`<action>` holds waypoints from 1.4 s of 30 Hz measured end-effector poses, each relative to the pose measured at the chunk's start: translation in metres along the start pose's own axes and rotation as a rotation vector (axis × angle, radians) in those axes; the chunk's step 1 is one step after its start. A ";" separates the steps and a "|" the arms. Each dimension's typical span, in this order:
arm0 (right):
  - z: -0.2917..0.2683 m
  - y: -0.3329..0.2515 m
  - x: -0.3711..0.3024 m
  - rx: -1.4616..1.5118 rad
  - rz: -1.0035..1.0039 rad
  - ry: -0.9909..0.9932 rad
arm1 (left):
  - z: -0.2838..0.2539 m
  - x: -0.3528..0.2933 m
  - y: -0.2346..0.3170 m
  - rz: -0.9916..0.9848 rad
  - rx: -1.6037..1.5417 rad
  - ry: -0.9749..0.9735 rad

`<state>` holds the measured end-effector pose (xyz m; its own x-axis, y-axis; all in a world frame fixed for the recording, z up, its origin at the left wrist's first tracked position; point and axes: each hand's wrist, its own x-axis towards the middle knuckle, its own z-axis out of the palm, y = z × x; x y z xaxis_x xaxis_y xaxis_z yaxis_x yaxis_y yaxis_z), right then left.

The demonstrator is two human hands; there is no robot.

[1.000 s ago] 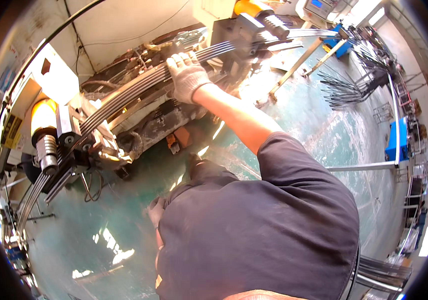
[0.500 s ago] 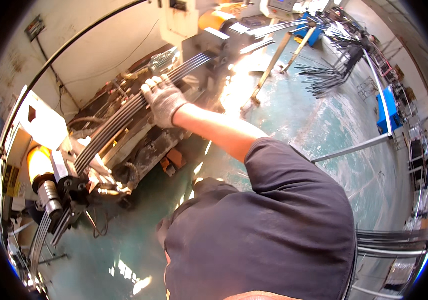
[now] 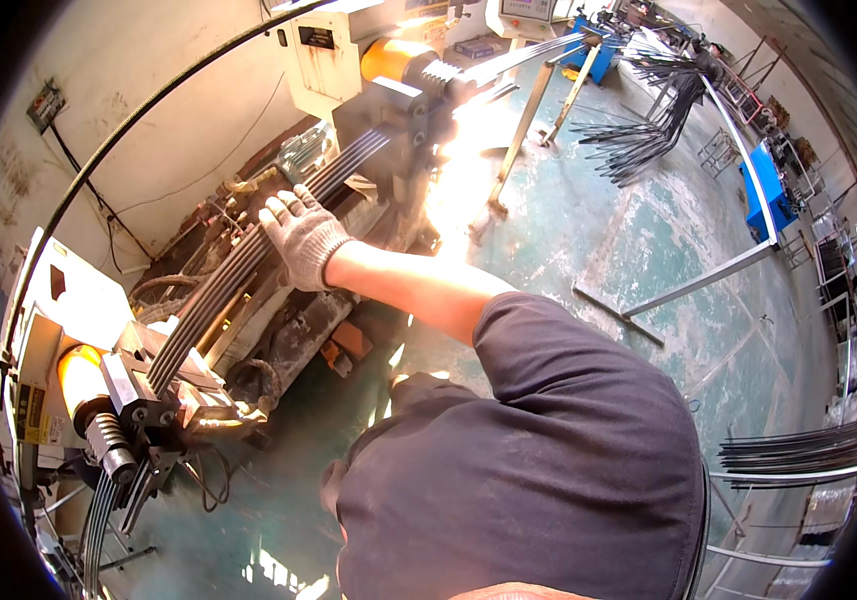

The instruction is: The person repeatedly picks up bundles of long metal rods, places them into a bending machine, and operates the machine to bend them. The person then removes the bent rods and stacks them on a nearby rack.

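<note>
My right hand (image 3: 303, 240), in a grey-white knit glove, lies palm down over a bundle of long dark metal rods (image 3: 213, 290). Its fingers are stretched across the rods and slightly apart. The rods run side by side between two machine heads. At the lower left, the near head (image 3: 133, 390) has dark clamp blocks and a yellow-orange cylinder (image 3: 80, 378). A similar far head (image 3: 393, 115) stands at the upper middle, with another yellow-orange cylinder (image 3: 393, 60). My left hand does not show.
Below the rods sits a dirty machine bed (image 3: 298, 330). Rod ends reach a stand (image 3: 523, 135) beyond the far head. Dark rods (image 3: 638, 140) fan out on a rack farther right; more rods (image 3: 798, 450) lie on a rack at the right. Strong glare covers the floor near the far head.
The whole view has shifted, so the machine sits lower in the picture. My right hand stays on the rods at about the same place, its fingers a little more spread.
</note>
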<state>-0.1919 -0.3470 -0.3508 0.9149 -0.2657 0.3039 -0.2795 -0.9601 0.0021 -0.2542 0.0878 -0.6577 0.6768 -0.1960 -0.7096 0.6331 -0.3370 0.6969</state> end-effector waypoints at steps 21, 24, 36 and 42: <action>0.002 0.004 0.000 0.067 -0.019 0.075 | 0.052 -0.072 0.087 0.014 0.054 0.137; 0.002 0.004 0.002 0.063 -0.035 0.104 | 0.002 -0.014 0.050 0.201 -0.045 -0.014; 0.014 0.001 0.000 0.076 -0.080 0.229 | -0.089 -0.145 0.272 0.840 -0.254 0.720; 0.016 0.007 0.002 0.030 -0.031 0.142 | -0.150 -0.235 0.404 1.243 0.058 1.223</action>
<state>-0.1877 -0.3559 -0.3658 0.8718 -0.2230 0.4362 -0.2412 -0.9704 -0.0140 -0.1012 0.1358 -0.1941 0.5944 0.3986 0.6985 -0.4331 -0.5731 0.6956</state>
